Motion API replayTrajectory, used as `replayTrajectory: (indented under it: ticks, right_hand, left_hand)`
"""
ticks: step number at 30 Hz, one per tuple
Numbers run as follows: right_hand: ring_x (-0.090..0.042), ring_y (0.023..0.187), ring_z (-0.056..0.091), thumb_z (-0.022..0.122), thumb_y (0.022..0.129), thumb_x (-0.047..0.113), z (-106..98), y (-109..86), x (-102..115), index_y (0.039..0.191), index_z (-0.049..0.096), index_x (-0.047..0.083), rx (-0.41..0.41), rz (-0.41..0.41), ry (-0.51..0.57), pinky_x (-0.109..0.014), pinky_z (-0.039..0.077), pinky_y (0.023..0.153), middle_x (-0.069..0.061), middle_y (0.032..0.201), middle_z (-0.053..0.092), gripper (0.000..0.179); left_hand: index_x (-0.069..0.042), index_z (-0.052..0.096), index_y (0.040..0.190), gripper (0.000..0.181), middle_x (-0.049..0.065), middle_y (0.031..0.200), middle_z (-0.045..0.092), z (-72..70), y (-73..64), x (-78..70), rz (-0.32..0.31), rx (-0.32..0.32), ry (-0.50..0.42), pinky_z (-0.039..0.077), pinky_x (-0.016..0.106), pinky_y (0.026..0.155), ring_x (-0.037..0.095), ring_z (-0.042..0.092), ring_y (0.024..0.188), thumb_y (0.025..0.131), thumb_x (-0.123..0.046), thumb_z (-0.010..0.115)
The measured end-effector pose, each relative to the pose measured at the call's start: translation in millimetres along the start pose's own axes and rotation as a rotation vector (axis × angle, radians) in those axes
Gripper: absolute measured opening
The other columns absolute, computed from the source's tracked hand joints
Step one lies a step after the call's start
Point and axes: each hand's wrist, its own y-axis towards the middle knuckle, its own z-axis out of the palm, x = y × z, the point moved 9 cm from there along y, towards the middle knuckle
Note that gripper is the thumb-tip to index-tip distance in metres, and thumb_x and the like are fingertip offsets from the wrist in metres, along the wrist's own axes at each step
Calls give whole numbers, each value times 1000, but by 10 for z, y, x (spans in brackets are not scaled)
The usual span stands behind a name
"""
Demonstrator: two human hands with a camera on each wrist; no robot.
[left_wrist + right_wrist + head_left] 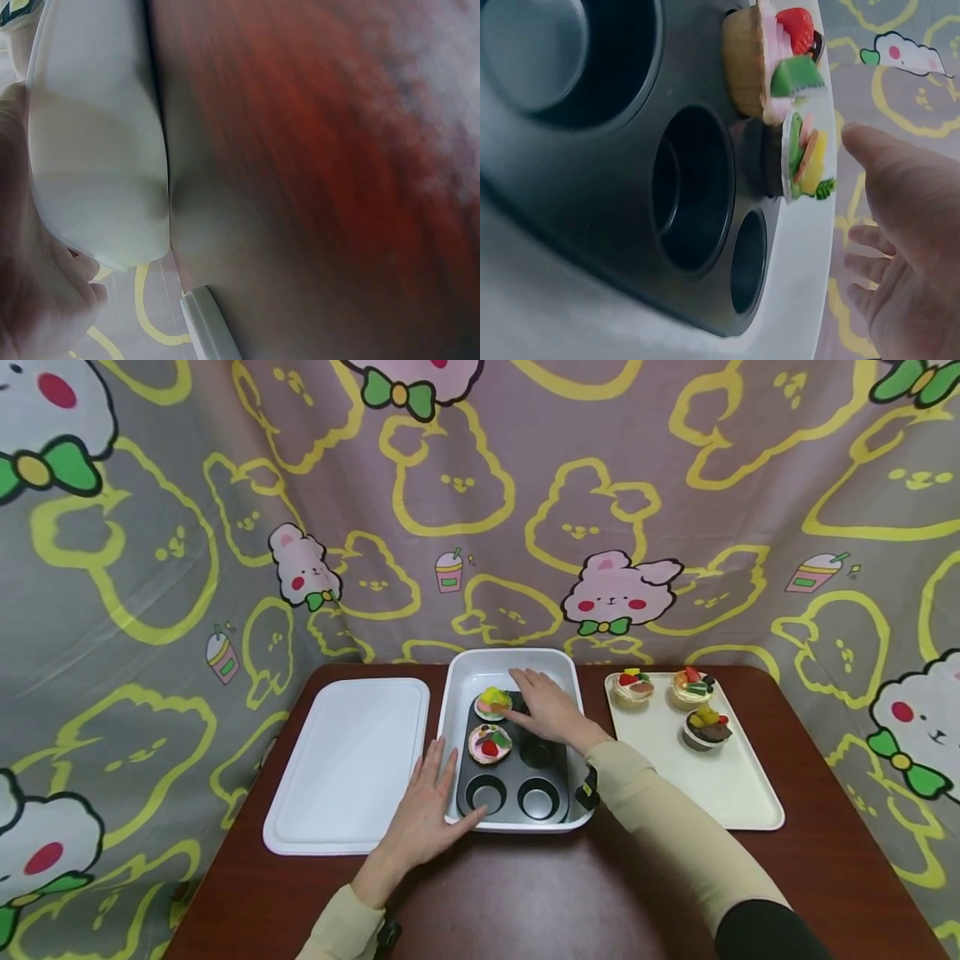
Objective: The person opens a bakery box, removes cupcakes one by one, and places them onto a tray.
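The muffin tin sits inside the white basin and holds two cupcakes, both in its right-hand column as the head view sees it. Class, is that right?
The column is wrong: the head view shows the yellow-topped cupcake and the pink-topped cupcake in the left-hand column. The muffin tin does hold two, inside the white basin.

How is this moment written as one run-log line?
left hand: at left edge of white tub | right hand: above muffin tin, holding nothing | muffin tin: two cupcakes, four empty cups | cream tray: three cupcakes
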Motion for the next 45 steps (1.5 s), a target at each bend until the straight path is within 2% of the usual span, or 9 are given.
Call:
replayTrajectory:
  ticks: [9,17,24,32,36,42,45]
  right_hand:
    - [-43,151,56,77,103,43,125,217,139,163,46,-4,62,-10,-13,-55,43,130,-27,161,58,83]
    - [-38,145,62,80,100,45,264,334,112,163,48,-2,135,68,34,-52,48,127,-23,158,62,85]
    - [-37,146,62,82,99,46,318,383,92,167,42,1,183,116,35,-52,49,126,-22,159,61,90]
    - [-35,145,62,83,98,46,380,401,58,170,37,4,211,165,69,-53,48,127,-21,162,59,96]
    - [-34,137,66,85,97,44,416,418,41,167,42,4,211,181,97,-52,52,123,-20,155,64,91]
    - [-33,133,67,88,94,41,451,426,8,161,48,1,185,199,160,-51,53,121,-21,150,66,88]
    - [-32,127,68,88,94,40,465,411,-27,155,54,0,178,221,193,-50,55,117,-19,143,69,81]
  left_hand:
    - [-6,35,172,107,19,186,14,-14,6,6,8,-11,0,24,62,139,39,16,173,95,-72,67]
    - [-5,36,171,107,18,186,14,-11,9,-2,14,-13,-4,24,61,139,39,16,174,95,-73,67]
    - [-5,36,171,107,19,186,14,-16,-3,-9,24,-21,-8,24,62,138,39,16,173,95,-73,67]
    - [-5,36,171,107,19,186,14,-15,-1,-12,29,-27,-12,24,62,139,38,15,174,95,-72,68]
    - [-5,35,172,107,18,186,13,-10,-2,-1,26,-22,-11,23,61,139,38,14,174,95,-72,68]
    - [-6,34,172,108,18,186,12,1,-5,18,23,-22,-11,24,61,139,38,15,174,95,-73,67]
    - [-6,34,172,108,17,186,13,4,0,15,24,-21,-16,24,61,139,38,15,174,95,-73,68]
